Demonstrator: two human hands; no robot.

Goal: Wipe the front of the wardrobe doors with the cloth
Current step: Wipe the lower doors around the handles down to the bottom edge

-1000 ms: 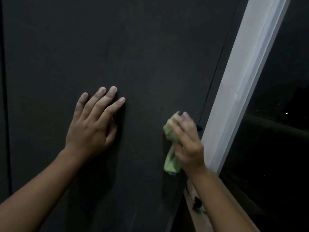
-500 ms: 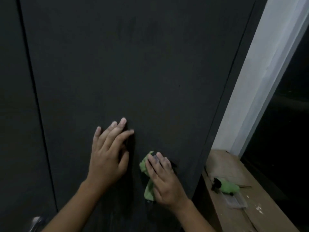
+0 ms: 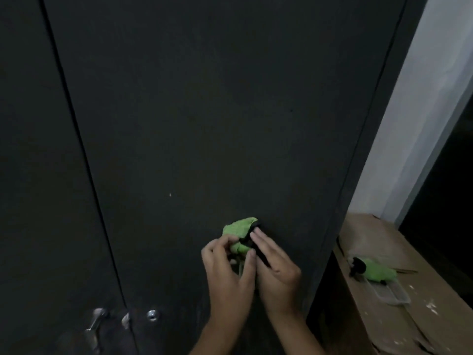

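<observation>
Left hand: your left hand (image 3: 227, 275) was flat on the wardrobe door (image 3: 217, 111) half a second ago. It has come off and now pinches the left side of the cloth (image 3: 239, 230), with fingers and thumb curled round it.
Right hand: your right hand (image 3: 277, 267) has stopped sweeping. Its fingers lie along the cloth's dark right edge. The thumb is hidden, so I cannot tell whether this hand grips the cloth or only rests on it.
Cloth: it is green and bunched between your two hands, low on the right-hand door, with its top lobe standing clear above your fingertips. Whether it touches the door is not clear.
Meaning for the task: no wiping is going on now. You look to be refolding or regathering the cloth, probably to get a fresh face. This door's upper part and the neighbouring door (image 3: 30, 149) to the left show no sign either way of having been wiped.
Next: take a firm one-handed hold on the cloth before pressing it back on the door.
Door hardware: metal handles (image 3: 96, 320) and a round lock (image 3: 152, 315) sit at the seam, bottom left.
Ledge: the ledge (image 3: 378, 239) on the right holds a green item with a black top (image 3: 376, 271), resting on a clear tray (image 3: 391, 295).
Writing: you will find no brand, label or lettering readable anywhere; the light is too dim.
</observation>
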